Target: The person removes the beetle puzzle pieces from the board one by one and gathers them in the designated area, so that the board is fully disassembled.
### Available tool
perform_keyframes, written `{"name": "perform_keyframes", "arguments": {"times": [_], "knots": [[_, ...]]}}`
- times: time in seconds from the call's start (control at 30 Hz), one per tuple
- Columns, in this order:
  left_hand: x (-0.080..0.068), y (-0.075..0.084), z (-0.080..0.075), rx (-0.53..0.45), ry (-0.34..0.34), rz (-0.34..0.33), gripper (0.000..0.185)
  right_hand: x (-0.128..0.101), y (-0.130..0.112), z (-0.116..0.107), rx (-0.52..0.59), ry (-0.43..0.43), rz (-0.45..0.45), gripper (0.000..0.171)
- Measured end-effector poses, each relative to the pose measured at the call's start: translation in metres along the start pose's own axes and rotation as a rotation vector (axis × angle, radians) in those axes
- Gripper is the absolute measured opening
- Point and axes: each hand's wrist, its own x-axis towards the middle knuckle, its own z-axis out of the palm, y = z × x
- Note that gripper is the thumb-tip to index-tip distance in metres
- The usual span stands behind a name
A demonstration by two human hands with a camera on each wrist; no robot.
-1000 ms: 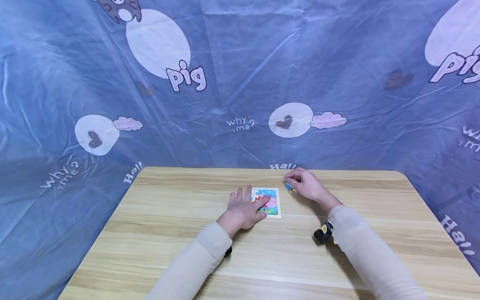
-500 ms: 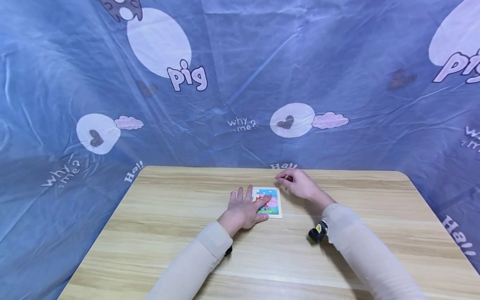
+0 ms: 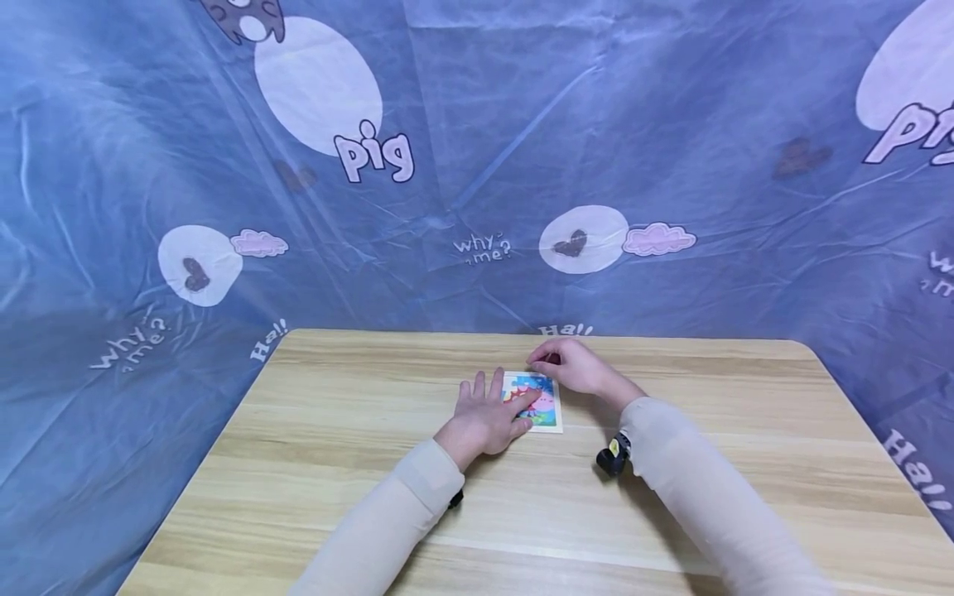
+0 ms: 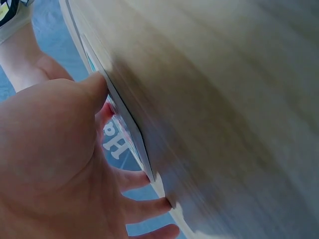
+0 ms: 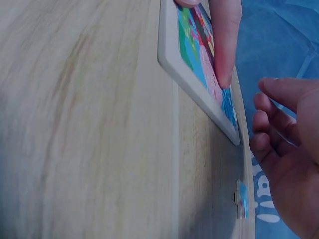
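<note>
A small jigsaw puzzle [image 3: 547,418] in a pale frame lies on the table, its picture a pink pig on blue and green. My left hand [image 3: 484,418] rests on its left part with fingers spread, the index finger across the picture. My right hand [image 3: 577,364] is at the far right corner, fingers bent and thumb and index tips close together over the board's far edge. I cannot tell whether a piece is between those tips. In the right wrist view, a loose blue puzzle piece [image 5: 242,200] lies on the table beside the right hand; the head view hides it.
The wooden table [image 3: 298,439] ends just beyond the puzzle, where a blue printed cloth [image 3: 417,273] hangs behind it. Black wrist cameras sit at both cuffs, the right one [image 3: 613,458] low over the tabletop.
My right hand has moved left, from beside the loose blue piece to the puzzle's far edge. My left hand has stayed on the puzzle.
</note>
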Motion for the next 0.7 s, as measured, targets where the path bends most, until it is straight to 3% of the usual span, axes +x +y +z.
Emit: {"name": "perform_keyframes", "arguments": {"times": [0.7], "knots": [[-0.001,0.0,-0.001,-0.002,-0.007,0.0,0.053,0.019,-0.001,0.013,0.042,-0.21,-0.033,0.01]]}}
